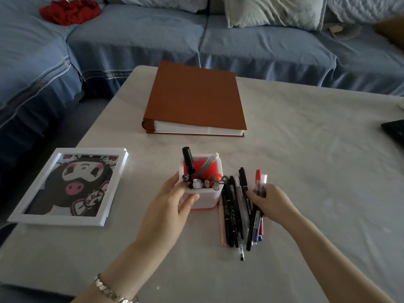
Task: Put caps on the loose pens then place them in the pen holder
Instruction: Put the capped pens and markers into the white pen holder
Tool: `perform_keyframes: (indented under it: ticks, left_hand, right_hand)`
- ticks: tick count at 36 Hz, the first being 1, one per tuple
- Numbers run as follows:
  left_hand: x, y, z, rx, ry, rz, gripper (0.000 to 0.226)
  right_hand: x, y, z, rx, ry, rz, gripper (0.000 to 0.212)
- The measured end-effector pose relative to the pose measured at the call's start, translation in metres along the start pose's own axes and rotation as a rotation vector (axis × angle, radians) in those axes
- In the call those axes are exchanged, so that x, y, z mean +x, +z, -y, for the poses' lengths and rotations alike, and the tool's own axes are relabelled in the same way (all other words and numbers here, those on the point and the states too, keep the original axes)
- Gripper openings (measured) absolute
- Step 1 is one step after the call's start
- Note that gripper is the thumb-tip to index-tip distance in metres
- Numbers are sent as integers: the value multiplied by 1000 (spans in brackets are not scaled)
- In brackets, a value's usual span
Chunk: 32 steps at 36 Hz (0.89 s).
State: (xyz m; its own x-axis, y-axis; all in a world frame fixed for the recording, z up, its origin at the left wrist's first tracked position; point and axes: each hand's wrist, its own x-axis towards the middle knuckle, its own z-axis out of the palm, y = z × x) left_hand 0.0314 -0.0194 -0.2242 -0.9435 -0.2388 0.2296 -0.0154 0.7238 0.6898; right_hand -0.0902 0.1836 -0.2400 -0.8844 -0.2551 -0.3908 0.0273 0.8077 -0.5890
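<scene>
- My left hand (175,200) grips the holder (206,199) at lower centre, thumb on its near wall and fingers on its left side.
- The holder stands upright on the table (306,171), with several pens (188,165) in it.
- My right hand (271,202) curls round a few of the loose pens (231,215), which lie piled just right of the holder.
- A brown binder (194,99) lies above centre, and a framed picture (67,186) lies at the left.

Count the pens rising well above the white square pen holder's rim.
2: thick black marker at the pen holder's left, grey clear-capped pen leaning far-right. Shorter pens below may hide others.
</scene>
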Motion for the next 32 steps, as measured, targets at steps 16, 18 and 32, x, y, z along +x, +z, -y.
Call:
perform_keyframes:
  ticks: [16, 18, 32]
  left_hand:
    - [-3, 3, -2, 7, -19, -6, 31]
    - [-3, 2, -2, 15, -21, -2, 31]
    - [-2, -2, -7, -10, -73, 26, 28]
  right_hand:
    - [-46, -48, 108, 704, -641, -717, 12]
    - [-43, -37, 115, 684, -688, -729, 10]
    - [-22, 3, 90, 558, -683, -533, 94]
